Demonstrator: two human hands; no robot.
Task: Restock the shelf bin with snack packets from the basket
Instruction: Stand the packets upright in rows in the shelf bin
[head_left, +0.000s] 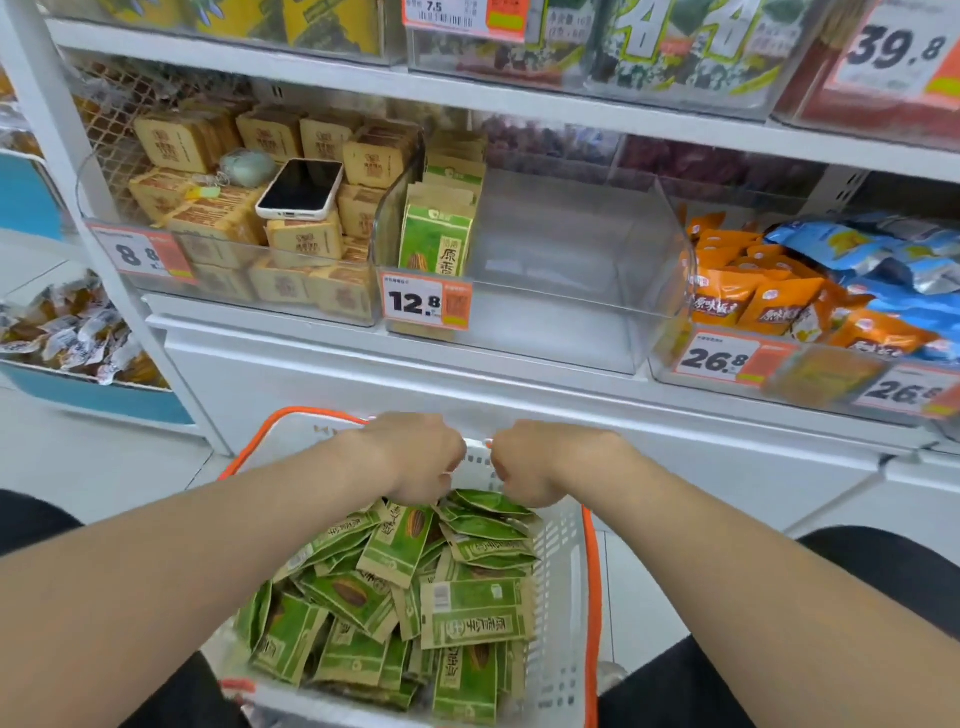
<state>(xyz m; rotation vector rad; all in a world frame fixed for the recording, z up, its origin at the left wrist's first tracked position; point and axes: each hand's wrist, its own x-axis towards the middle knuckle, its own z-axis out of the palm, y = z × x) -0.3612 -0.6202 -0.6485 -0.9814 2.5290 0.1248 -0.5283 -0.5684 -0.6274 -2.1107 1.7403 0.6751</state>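
1. While both arms reach forward over the basket (558, 597), the left hand (415, 457) and right hand (535, 467) sit close together at its far end. Knuckles are up and the fingers curl down out of sight.
2. Grip: cannot tell what either hand has hold of. The fingertips are hidden behind the hands, right where the pile meets the far rim.
3. Snack packets (395, 545): green, a loose jumbled heap in the basket, just below the hands and nearer the person. The top ones meet the lower edge of both hands.
4. Basket: white lattice walls and an orange rim, sitting low between the person's dark-clad knees.
5. Shelf bin (571, 332): clear plastic, above and beyond the hands, a little to their right.
6. One row of upright green packets (436, 244), same print as those in the basket, stands against the bin's left wall.
7. Price tag (426, 304) reading 12.8 is on the bin's front left corner, straight up from the left hand.
8. Up and left of the hands is a neighbouring clear bin of tan packets (218, 223). A phone (301, 189) lies screen up on top of them.
9. Up and far right of the hands, orange packets (737, 291) and blue packets (883, 254) are heaped in another bin. A 26.8 tag (722, 358) is on its front.
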